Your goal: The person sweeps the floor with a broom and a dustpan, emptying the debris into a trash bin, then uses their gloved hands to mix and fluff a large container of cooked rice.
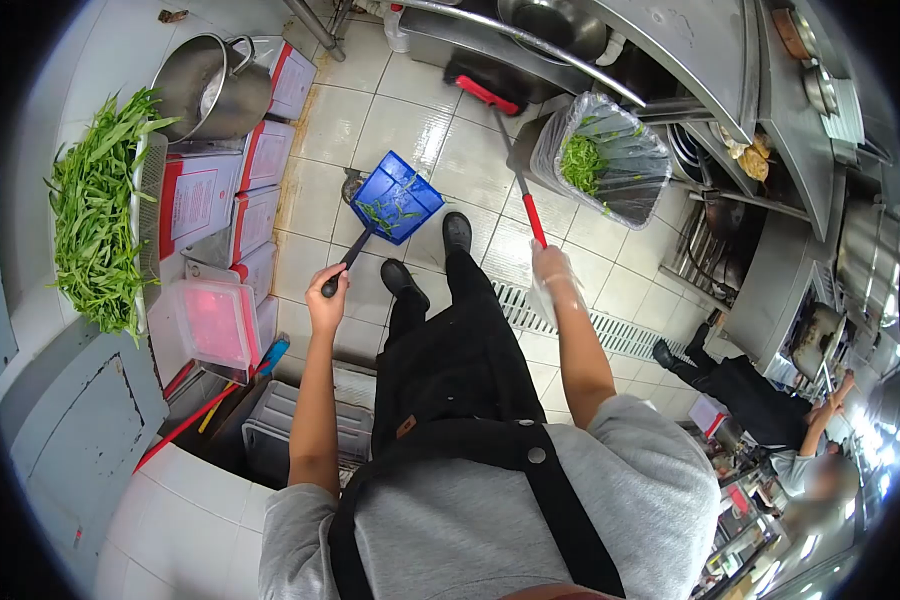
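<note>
My left hand (328, 300) is closed around the black handle of a blue dustpan (398, 198). Green leaf scraps lie in the pan, which is over the tiled floor in front of my shoes. In my right hand (553, 277), which has a clear plastic glove on it, is the red grip of a broom (488, 94). The broom's red and black head is near the steel counter's base, beyond the dustpan. To the right of the broom's shaft stands a bin (610, 165) lined with clear plastic, with cut greens inside.
Leafy greens (100, 215) fill a white basket at the left, beside a large steel pot (210, 90) and red-and-white boxes (202, 195). A floor drain grate (610, 332) runs to the right. Another person (755, 400) stands at the far right near steel counters.
</note>
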### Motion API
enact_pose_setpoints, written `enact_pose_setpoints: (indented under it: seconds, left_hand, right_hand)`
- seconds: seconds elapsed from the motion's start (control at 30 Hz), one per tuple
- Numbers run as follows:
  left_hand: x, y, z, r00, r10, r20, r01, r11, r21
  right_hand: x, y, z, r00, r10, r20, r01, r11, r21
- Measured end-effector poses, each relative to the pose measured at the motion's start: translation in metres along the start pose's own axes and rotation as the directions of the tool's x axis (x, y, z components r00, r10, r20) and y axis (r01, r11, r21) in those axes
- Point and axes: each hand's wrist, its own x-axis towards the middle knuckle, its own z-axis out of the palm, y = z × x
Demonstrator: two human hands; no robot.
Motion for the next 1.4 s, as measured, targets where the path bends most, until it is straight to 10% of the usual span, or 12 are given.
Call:
enact_pose_setpoints:
  seconds: [0.1, 0.17, 0.23, 0.33, 0.57, 0.63, 0.87, 0.97, 1.03, 1.23, 1.4]
  left_hand:
    - [-0.005, 0.000, 0.000, 0.999, -0.004, 0.039, 0.002, 0.999, 0.047]
    - [-0.005, -0.006, -0.005, 0.999, 0.000, 0.048, -0.003, 0.998, 0.062]
    - [-0.008, -0.010, -0.010, 0.999, -0.004, 0.049, 0.001, 0.997, 0.071]
    - [-0.011, -0.016, -0.029, 0.999, -0.029, 0.033, 0.028, 0.999, 0.041]
    - [-0.024, -0.016, -0.055, 0.998, -0.024, 0.064, 0.017, 0.993, 0.113]
    - [-0.029, -0.033, -0.050, 0.999, 0.006, 0.054, -0.013, 0.991, 0.136]
    - [-0.033, -0.052, -0.050, 0.999, -0.044, -0.029, 0.046, 0.996, 0.080]
    - [-0.030, -0.054, -0.059, 0.990, -0.113, -0.080, 0.113, 0.994, -0.004]
    - [-0.039, -0.056, -0.068, 0.979, -0.180, -0.098, 0.175, 0.983, -0.063]
    - [-0.063, -0.068, -0.065, 0.972, -0.192, -0.136, 0.177, 0.978, -0.114]
    - [-0.080, -0.055, -0.045, 0.935, -0.277, -0.223, 0.223, 0.945, -0.240]
  right_hand:
    - [0.019, 0.008, 0.036, 0.997, 0.026, 0.076, -0.032, 0.996, 0.079]
    - [-0.009, 0.033, 0.060, 0.906, -0.406, 0.119, 0.403, 0.914, 0.043]
    - [-0.089, -0.016, -0.006, 0.841, 0.118, 0.528, -0.345, 0.869, 0.355]
    - [-0.144, 0.004, -0.011, 0.834, -0.136, 0.535, -0.282, 0.728, 0.625]
    - [-0.103, -0.038, 0.013, 0.895, 0.012, 0.446, -0.246, 0.847, 0.472]
    - [-0.099, -0.029, 0.052, 0.874, -0.071, 0.480, -0.315, 0.669, 0.673]
    - [-0.199, -0.009, 0.064, 0.592, -0.095, 0.801, -0.601, 0.610, 0.517]
    - [-0.206, -0.019, 0.054, 0.709, -0.066, 0.703, -0.423, 0.758, 0.497]
    - [-0.169, -0.020, 0.071, 0.924, -0.190, 0.332, 0.006, 0.874, 0.485]
    - [-0.009, -0.099, 0.036, 0.916, -0.366, 0.162, 0.397, 0.885, -0.242]
    - [0.074, -0.160, 0.019, 0.923, -0.376, 0.079, 0.384, 0.903, -0.194]
